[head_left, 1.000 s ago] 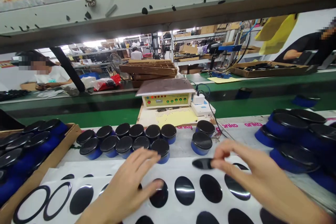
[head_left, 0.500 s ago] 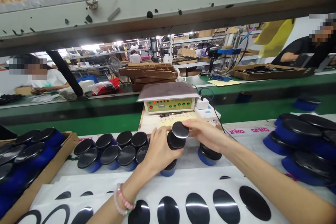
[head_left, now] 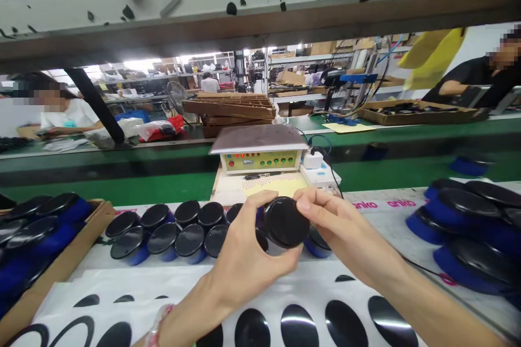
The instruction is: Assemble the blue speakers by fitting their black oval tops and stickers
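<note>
My left hand is wrapped around a round black-topped piece, tilted so its top faces me. On that top lies a glossy black disc sticker. My right hand pinches the sticker's right edge between thumb and fingers. Whether the sticker is fully stuck down cannot be made out. Below my hands are white backing sheets bearing black round stickers. Just behind my hands stands a blue-sided round piece, partly covered by my right hand.
Several blue pieces with black tops stand in rows at left. More fill a cardboard box and pile up at right. A control box stands ahead, before a green conveyor belt. Two people sit beyond; a beam crosses above.
The black disc sticker has come down from above the held piece onto its top. Both hands have moved nearer, and the piece has been tipped toward me.
</note>
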The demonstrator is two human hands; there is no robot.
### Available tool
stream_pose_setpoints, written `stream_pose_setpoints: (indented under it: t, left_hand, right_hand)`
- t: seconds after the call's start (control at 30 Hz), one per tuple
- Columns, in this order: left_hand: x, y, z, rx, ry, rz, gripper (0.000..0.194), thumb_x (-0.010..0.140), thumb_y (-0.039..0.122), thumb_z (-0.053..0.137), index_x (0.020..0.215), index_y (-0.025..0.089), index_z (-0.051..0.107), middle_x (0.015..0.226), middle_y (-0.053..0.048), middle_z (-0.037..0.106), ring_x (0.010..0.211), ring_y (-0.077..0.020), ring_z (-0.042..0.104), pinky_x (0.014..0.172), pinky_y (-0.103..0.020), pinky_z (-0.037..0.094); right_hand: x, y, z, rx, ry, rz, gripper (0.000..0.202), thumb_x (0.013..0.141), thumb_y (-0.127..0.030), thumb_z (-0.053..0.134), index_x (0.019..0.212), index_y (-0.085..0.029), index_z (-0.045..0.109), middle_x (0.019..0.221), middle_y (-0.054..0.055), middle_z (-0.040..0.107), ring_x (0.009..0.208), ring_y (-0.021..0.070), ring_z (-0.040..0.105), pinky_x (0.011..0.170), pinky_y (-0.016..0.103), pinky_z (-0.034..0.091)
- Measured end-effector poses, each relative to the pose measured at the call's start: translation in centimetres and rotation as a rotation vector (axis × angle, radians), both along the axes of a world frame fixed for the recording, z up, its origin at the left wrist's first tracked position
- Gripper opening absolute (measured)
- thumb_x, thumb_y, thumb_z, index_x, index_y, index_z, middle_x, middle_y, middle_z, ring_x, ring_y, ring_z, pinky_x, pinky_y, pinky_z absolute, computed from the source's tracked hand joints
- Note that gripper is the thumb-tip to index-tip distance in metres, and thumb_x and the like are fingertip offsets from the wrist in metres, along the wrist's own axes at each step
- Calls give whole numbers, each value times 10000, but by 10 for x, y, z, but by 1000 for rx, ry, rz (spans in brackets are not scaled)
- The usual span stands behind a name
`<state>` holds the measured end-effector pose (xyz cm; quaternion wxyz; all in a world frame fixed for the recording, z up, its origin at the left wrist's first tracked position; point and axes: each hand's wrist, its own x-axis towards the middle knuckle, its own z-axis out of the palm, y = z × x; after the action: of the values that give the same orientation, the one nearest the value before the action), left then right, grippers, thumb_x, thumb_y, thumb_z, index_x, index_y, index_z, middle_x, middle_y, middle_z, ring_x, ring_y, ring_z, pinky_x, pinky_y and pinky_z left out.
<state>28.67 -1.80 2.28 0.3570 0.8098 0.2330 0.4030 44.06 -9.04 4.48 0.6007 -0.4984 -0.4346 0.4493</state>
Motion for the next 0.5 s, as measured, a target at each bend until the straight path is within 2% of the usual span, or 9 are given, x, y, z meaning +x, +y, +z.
stream_pose_setpoints:
  t: [0.13, 0.3, 0.5]
  left_hand:
    - [0, -2, 0, -24, -5, -7, 596, 677, 224, 717, 1198, 246, 428, 1178, -35, 568, 1063, -194, 583, 925, -367, 511]
    - [0, -2, 0, -24, -18, 3, 594, 671, 222, 724, 1189, 247, 435, 1180, -38, 572, 1062, -201, 589, 915, -365, 519]
    - [0, -4, 0, -16, -14, 14, 589, 666, 222, 725, 1183, 246, 444, 1180, -39, 577, 1063, -205, 595, 920, -372, 520]
  right_hand:
    - [0, 0, -1, 19, -21, 1, 216, 851, -404, 625, 807, -196, 584, 813, -10, 524, 778, 131, 461, 707, 245, 376]
    - [-1, 1, -5, 80, -158, -38, 221, 877, -415, 594, 804, -209, 562, 828, -18, 512, 795, 128, 473, 734, 251, 389]
    - [-4, -2, -3, 103, -191, -51, 220, 884, -405, 589, 795, -215, 520, 809, -36, 489, 736, 105, 475, 658, 215, 403]
